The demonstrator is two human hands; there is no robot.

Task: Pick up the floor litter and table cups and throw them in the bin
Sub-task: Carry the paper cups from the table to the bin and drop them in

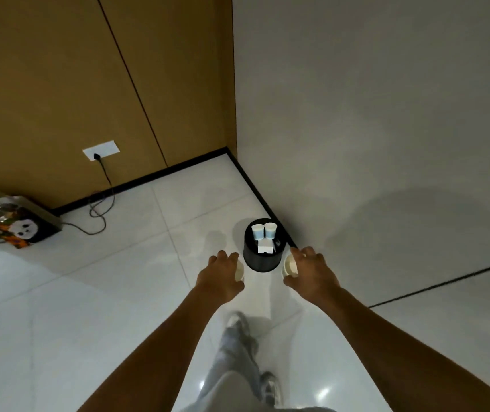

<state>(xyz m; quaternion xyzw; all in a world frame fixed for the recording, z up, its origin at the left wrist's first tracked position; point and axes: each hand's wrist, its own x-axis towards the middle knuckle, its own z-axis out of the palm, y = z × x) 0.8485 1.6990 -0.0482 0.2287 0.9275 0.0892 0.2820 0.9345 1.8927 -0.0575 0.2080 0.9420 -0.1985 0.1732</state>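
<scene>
- The left hand [221, 273], back turned up, grips a cream paper cup [239, 271] with its fingers curled round it; only a sliver of the cup shows at the hand's 3 o'clock edge.
- The right hand [309, 269] holds a second cream paper cup [290, 265] the same way, the cup's open mouth showing at the hand's 9 o'clock side.
- Between the two hands, toward 12 o'clock, stands a round black plastic bin [260, 260] on the glossy white tiled floor [89, 292], close to the black skirting where the grey wall [371, 114] meets the floor.
- Inside the bin, at its 12 o'clock rim, lie two white paper cups with pale blue bands [264, 231], side by side; a folded piece of white paper litter [265, 247] rests just below them, toward 6 o'clock.
- At 9 o'clock from the bin, well apart, a black box with a panda print [26, 228] sits against the brown wooden wall panel [59, 84].
- A black cable [100, 203] runs from a white wall socket [100, 150] down to the floor near that box.
- At 6 o'clock, the person's grey trouser leg [231, 367] and shoes appear, blurred.
</scene>
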